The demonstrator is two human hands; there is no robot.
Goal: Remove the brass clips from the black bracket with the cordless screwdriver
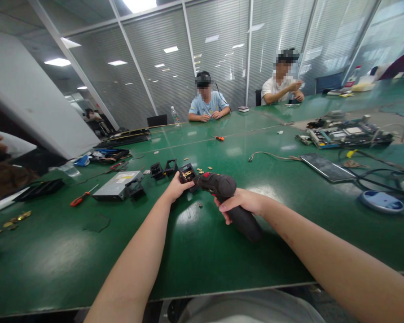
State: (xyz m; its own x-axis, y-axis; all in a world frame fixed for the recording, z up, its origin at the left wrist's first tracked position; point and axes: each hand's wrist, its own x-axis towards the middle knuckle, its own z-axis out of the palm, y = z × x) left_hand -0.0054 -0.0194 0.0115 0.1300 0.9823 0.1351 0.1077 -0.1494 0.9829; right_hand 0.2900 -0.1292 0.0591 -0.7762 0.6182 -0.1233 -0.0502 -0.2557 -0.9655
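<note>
My right hand (pixel 241 204) is wrapped round the grip of a black and red electric screwdriver (pixel 222 188), whose nose points left. My left hand (pixel 177 186) is closed on a small black plastic part (pixel 187 173) with brass contacts, holding it at the screwdriver's tip just above the green table (pixel 202 251). Two similar black parts (pixel 164 169) lie just behind it, with small brass pieces (pixel 205 169) scattered near them.
A grey drive box (pixel 116 185) and red-handled screwdriver (pixel 82 196) lie to the left. A circuit board (pixel 343 134), a dark tablet (pixel 326 167), cables and a blue round object (pixel 381 201) are on the right. Two people sit at the far side.
</note>
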